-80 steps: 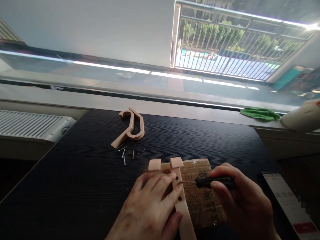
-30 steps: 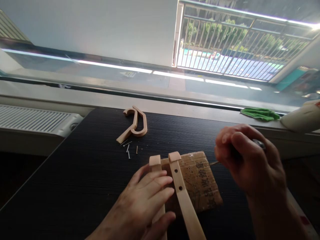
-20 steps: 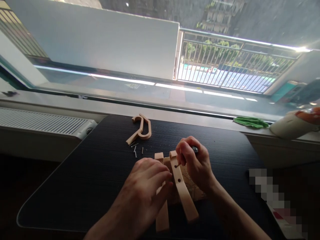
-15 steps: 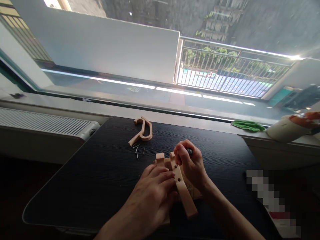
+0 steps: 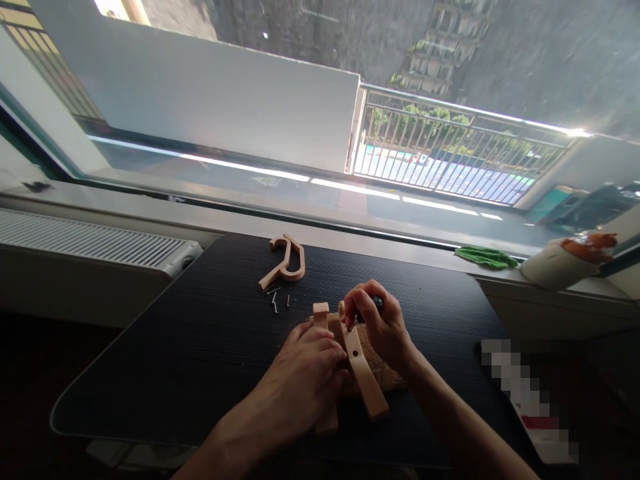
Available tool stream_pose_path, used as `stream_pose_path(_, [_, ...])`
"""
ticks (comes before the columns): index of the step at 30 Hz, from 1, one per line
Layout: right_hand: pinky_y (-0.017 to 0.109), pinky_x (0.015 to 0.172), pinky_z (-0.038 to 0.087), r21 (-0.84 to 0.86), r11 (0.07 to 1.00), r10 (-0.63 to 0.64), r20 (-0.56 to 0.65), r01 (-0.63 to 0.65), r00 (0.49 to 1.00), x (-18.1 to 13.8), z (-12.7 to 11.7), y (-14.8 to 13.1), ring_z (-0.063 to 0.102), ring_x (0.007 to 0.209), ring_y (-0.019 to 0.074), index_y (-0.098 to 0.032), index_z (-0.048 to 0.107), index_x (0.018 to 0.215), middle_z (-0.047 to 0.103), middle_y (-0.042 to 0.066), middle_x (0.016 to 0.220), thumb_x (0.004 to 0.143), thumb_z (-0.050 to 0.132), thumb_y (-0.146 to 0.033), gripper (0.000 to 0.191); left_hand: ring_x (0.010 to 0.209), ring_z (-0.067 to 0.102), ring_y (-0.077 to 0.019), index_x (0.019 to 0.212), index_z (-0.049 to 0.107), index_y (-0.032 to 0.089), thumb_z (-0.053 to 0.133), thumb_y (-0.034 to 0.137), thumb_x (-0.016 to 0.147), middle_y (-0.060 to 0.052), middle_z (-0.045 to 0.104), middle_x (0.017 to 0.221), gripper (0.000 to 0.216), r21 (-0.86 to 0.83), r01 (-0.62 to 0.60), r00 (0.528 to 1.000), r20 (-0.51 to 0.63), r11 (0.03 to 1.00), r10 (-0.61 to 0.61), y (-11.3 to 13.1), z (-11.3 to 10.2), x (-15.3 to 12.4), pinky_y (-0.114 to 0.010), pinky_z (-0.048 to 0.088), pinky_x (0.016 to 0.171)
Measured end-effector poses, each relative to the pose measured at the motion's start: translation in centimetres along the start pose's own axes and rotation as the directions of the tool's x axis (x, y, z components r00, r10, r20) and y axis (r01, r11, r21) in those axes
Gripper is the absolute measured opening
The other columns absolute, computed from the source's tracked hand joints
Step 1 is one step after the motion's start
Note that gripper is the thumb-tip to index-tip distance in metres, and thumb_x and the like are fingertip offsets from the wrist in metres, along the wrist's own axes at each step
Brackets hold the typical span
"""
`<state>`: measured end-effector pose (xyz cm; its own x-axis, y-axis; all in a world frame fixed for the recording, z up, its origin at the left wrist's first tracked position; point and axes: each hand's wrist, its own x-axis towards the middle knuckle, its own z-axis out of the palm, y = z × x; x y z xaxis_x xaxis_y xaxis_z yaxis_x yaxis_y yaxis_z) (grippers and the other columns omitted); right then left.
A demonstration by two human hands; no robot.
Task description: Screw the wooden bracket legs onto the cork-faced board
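Observation:
My left hand lies over a pale wooden piece, its fingers curled across it and hiding its middle. Beside it, a second wooden piece with a dark round hole slants toward me. Both rest on a rough light-brown board. My right hand is closed in a fist round a dark-handled tool; only the rounded handle end shows, and its working end is hidden. The fist is over the upper part of the second piece.
Two hook-shaped wooden pieces lie on the black table, with several screws or nails near them. On the window sill are a green cloth and a whitish pot. A white radiator stands at the left.
The camera view has shifted slightly. My right fist has come a little lower over the slanted piece, now covering its upper hole. Both hands keep their hold.

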<state>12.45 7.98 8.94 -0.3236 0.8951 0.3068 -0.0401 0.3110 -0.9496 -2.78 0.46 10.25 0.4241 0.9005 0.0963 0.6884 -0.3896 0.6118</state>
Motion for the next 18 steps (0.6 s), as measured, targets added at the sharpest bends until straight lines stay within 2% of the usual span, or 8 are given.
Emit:
stream_pose_path(7, [0.025, 0.058, 0.046, -0.009, 1.000, 0.005, -0.003, -0.005, 1.000, 0.0, 0.2, -0.3, 0.055, 0.055, 0.0100, -0.019, 0.048, 0.073, 0.057, -0.002, 0.064, 0.091, 0.047, -0.042, 0.029, 0.099, 0.056, -0.0165, 0.084, 0.064, 0.024, 0.049, 0.016, 0.085, 0.002, 0.066, 0.096, 0.017, -0.029, 0.012, 0.998, -0.062, 1.000, -0.014, -0.3, -0.3, 0.1, -0.038, 0.029, 0.104])
stream_pose_path(10, [0.025, 0.056, 0.046, -0.006, 1.000, 0.000, 0.005, 0.000, 1.000, 0.0, 0.2, -0.3, 0.054, 0.054, 0.0099, -0.019, 0.048, 0.073, 0.057, -0.002, 0.064, 0.091, 0.048, -0.042, 0.029, 0.098, 0.056, -0.0171, 0.083, 0.064, 0.023, 0.047, 0.020, 0.087, 0.000, 0.065, 0.095, 0.018, -0.051, 0.039, 0.994, -0.099, 0.998, -0.043, -0.7, -0.3, -0.1, -0.035, 0.036, 0.097])
stream_pose_path(12, [0.025, 0.058, 0.046, -0.016, 1.000, -0.002, 0.007, 0.002, 1.000, 0.0, 0.3, -0.3, 0.054, 0.055, 0.0102, -0.019, 0.049, 0.073, 0.057, -0.002, 0.064, 0.091, 0.048, -0.042, 0.029, 0.095, 0.057, -0.0186, 0.085, 0.063, 0.023, 0.046, 0.028, 0.088, -0.002, 0.064, 0.095, 0.018, -0.054, 0.130, 0.974, -0.181, 0.990, -0.137, -1.4, -0.2, -0.1, -0.033, 0.041, 0.089])
stream_pose_path(15, [0.026, 0.059, 0.046, -0.022, 1.000, -0.006, -0.008, 0.006, 1.000, 0.0, 0.5, -0.1, 0.054, 0.055, 0.0106, -0.019, 0.049, 0.072, 0.057, -0.002, 0.063, 0.091, 0.047, -0.041, 0.029, 0.092, 0.058, -0.0228, 0.092, 0.061, 0.021, 0.044, 0.047, 0.086, -0.006, 0.063, 0.096, 0.032, -0.002, 0.346, 0.902, -0.276, 0.938, -0.333, -3.0, 0.3, 0.6, -0.034, 0.045, 0.081])
stream_pose_path(17, [0.026, 0.058, 0.045, -0.021, 1.000, -0.017, -0.021, 0.017, 1.000, 0.1, 0.6, 0.0, 0.054, 0.054, 0.0106, -0.019, 0.048, 0.072, 0.056, -0.002, 0.061, 0.092, 0.046, -0.041, 0.029, 0.095, 0.058, -0.0257, 0.098, 0.061, 0.020, 0.046, 0.055, 0.082, -0.008, 0.062, 0.099, 0.041, 0.049, 0.446, 0.874, -0.237, 0.894, -0.423, -4.1, 0.8, 1.2, -0.036, 0.044, 0.079])
stream_pose_path(18, [0.026, 0.058, 0.044, -0.034, 0.999, -0.020, -0.024, 0.019, 1.000, 0.1, 0.5, 0.0, 0.053, 0.054, 0.0107, -0.019, 0.048, 0.072, 0.055, -0.002, 0.061, 0.092, 0.044, -0.040, 0.029, 0.095, 0.058, -0.0269, 0.096, 0.061, 0.020, 0.046, 0.057, 0.080, -0.008, 0.063, 0.098, 0.043, 0.084, 0.464, 0.876, -0.193, 0.882, -0.442, -4.5, 1.1, 1.6, -0.037, 0.044, 0.080])
